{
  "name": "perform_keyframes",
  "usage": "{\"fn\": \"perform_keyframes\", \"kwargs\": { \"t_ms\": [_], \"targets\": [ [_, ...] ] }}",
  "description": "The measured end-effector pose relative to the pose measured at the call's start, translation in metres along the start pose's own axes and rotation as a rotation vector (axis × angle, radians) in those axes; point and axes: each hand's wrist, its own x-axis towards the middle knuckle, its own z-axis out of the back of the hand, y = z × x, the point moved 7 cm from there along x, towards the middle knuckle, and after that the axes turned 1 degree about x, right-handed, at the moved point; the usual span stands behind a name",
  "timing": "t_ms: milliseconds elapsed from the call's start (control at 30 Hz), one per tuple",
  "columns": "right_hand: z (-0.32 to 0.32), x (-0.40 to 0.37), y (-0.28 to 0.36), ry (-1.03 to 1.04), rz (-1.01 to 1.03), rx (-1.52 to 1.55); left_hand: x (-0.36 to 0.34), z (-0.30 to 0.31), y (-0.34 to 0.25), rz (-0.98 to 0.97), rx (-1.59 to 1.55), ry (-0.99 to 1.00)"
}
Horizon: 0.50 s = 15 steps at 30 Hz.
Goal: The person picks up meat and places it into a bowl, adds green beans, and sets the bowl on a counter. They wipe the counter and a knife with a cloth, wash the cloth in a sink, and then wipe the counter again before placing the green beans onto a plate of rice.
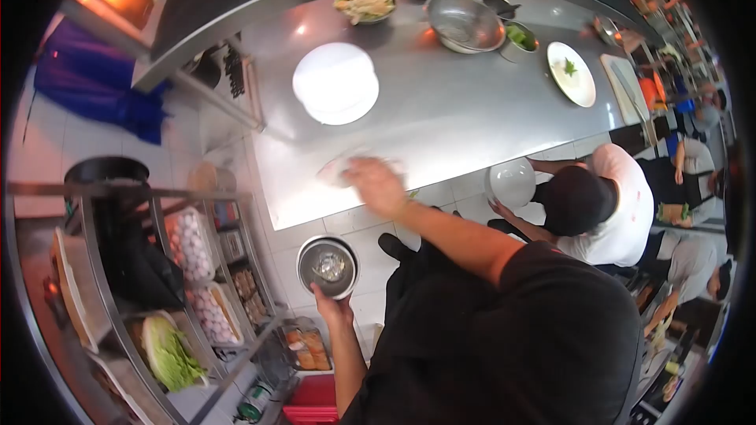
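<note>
My left hand [335, 308] grips the rim of a round metal bowl [304, 271], held out beyond the table's front edge. Something clear and shiny [329, 267] lies at the bottom of the bowl; its kind is hard to make out. My right hand [379, 187], smeared by motion, presses a pale cloth [334, 174] against the steel table [441, 118] near its front left corner. Just behind that hand stands a stack of white plates [336, 82].
At the back are a large metal bowl [465, 19] and a container of greens [520, 39]. A garnished plate [580, 86] and a knife on a cutting board [626, 90] lie at right. A co-worker [622, 204] holds a white bowl [510, 181]. Shelving [169, 267] with eggs stands left.
</note>
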Motion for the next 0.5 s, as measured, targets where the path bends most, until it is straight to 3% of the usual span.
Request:
{"fn": "perform_keyframes", "kwargs": {
  "t_ms": [67, 133, 167, 233, 333, 500],
  "targets": [
    [0.06, -0.004, -0.076, 0.109, -0.257, -0.188, -0.008, -0.003, -0.012, -0.012, -0.002, 0.041],
    [0.121, -0.017, -0.148, 0.012, -0.489, -0.323, -0.014, -0.013, -0.028, -0.056, 0.0, 0.044],
    [0.129, -0.028, -0.187, 0.032, -0.519, -0.618, -0.013, -0.02, -0.036, -0.087, -0.011, 0.044],
    [0.155, -0.028, -0.239, -0.076, -0.687, -0.648, -0.01, -0.038, -0.06, -0.186, 0.025, 0.085],
    [0.168, 0.001, -0.238, -0.091, -0.798, -0.649, 0.011, -0.084, -0.087, -0.264, 0.203, 0.151],
    [0.164, -0.002, -0.246, -0.051, -0.743, -0.519, 0.048, -0.165, -0.119, -0.288, 0.585, 0.187]
  ]
}}
